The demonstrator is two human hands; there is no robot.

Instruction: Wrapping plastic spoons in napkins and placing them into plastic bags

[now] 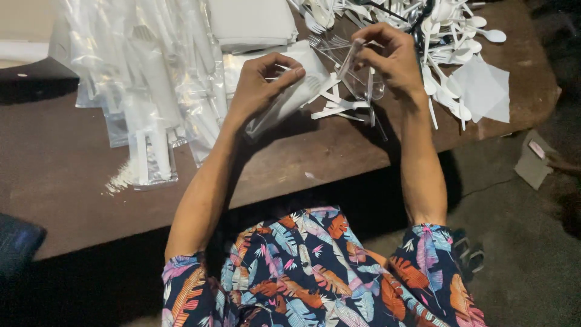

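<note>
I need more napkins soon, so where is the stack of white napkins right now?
In the head view, the stack of white napkins lies at the table's far edge, just beyond the left hand, right of the packed clear bags.

The pile of white spoons (448, 24) runs off the far edge. The heap of clear bags (139, 72) does too. The left hand (261, 85) hides part of a white packet (290, 97). A small thing on the floor (536, 149) at right is too blurry to tell.
</note>
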